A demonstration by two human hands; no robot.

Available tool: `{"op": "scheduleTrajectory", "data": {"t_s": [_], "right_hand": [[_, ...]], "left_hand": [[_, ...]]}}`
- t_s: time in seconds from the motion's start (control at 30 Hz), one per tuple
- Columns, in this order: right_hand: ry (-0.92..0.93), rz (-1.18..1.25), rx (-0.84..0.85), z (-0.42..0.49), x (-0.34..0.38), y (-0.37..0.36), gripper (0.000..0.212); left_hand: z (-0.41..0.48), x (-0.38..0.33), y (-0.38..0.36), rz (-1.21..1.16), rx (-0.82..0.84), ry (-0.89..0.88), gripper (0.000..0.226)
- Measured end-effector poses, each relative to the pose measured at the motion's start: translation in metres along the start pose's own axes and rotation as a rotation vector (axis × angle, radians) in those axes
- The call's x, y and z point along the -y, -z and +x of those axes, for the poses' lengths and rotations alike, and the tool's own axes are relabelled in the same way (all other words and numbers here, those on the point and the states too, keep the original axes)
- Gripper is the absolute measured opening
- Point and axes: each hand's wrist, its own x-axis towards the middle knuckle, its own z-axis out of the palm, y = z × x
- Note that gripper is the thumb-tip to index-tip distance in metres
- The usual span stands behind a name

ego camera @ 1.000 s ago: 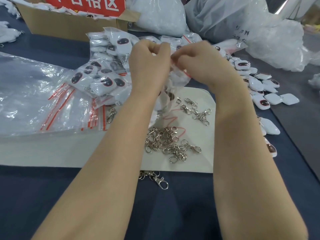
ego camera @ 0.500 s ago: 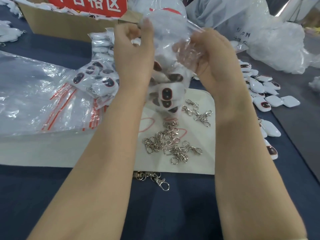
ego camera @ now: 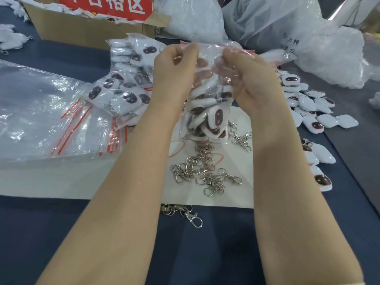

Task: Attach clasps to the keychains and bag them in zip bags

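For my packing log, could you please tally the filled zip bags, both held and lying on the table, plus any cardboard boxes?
Held filled zip bag: 1
Lying filled zip bags: 2
Cardboard box: 1
Total: 4

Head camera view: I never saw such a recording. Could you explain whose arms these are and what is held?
There is no machine. A person wears the camera on the head, looking down at their own hands. The left hand and right hand pinch the top of a clear zip bag full of white keychains. Below, metal clasps lie on a white sheet. At right lie loose keychains, at left empty zip bags.
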Motion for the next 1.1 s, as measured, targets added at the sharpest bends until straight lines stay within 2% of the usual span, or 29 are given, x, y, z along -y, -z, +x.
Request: {"op": "scheduleTrajectory", "data": {"t_s": [0.27,0.37,0.5,0.63,0.77,0.9,1.1], "right_hand": [[-0.015,0.087,-0.02,-0.0024,0.0015,-0.0015,0.012],[-0.019,0.101,-0.021,-0.0025,0.002,-0.0027,0.021],[-0.097,0.084,0.02,-0.0033,-0.0007,-0.0002,0.021],[-0.11,0.043,0.034,-0.004,-0.0033,0.0021,0.039],[-0.105,0.007,-0.012,-0.0048,-0.0047,0.001,0.016],[-0.135,-0.025,-0.043,-0.0028,-0.0073,0.0017,0.013],[-0.138,0.006,-0.031,-0.0022,-0.0079,0.0014,0.009]], "left_hand": [[0.001,0.0004,0.0027,0.13,-0.026,-0.144,0.024],[0.0016,0.0022,0.0038,0.176,-0.026,-0.18,0.026],[0.0029,0.0062,0.004,0.196,-0.03,-0.172,0.024],[0.0033,0.0078,0.003,0.137,-0.058,-0.119,0.024],[0.0037,0.0071,0.0033,0.007,-0.118,-0.024,0.019],[0.0046,0.0072,0.0048,-0.018,-0.152,0.03,0.016],[0.0046,0.0082,0.0062,0.027,-0.167,-0.017,0.017]]}}
